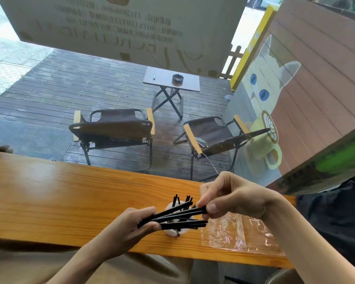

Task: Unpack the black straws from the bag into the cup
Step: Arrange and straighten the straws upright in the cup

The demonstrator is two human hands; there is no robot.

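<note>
Near the right end of the wooden counter [49, 191], close to its near edge, a small white cup [175, 230] stands upright with several black straws already in it, their tips fanning up out of its mouth toward the far side [177, 199]. Directly above the cup, both hands hold a loose bundle of black straws [178, 217] lying roughly level, spread a little like a fan toward the right. The left hand [129, 226] has its fingers curled shut around the left ends of the bundle, the thumb pressed over the top, so the straws are clamped in its fist. The right hand [230, 196] comes in from the right with its wrist raised; its thumb [212, 208] and forefinger are pinched together on the right ends of the upper straws, while the other fingers are folded in loosely above them. The lowest few straws in the bundle stick out to the right below that pinch, and whether the right hand touches them cannot be told. Just beside the cup, on its right, the clear plastic bag [240, 232] lies flat and crumpled on the counter, reaching to the near edge, under the right forearm; it looks see-through down to the wood. Beyond the far edge of the counter, through glass, a wooden deck holds two folding chairs [115, 128] and a small folding table [170, 78].
</note>
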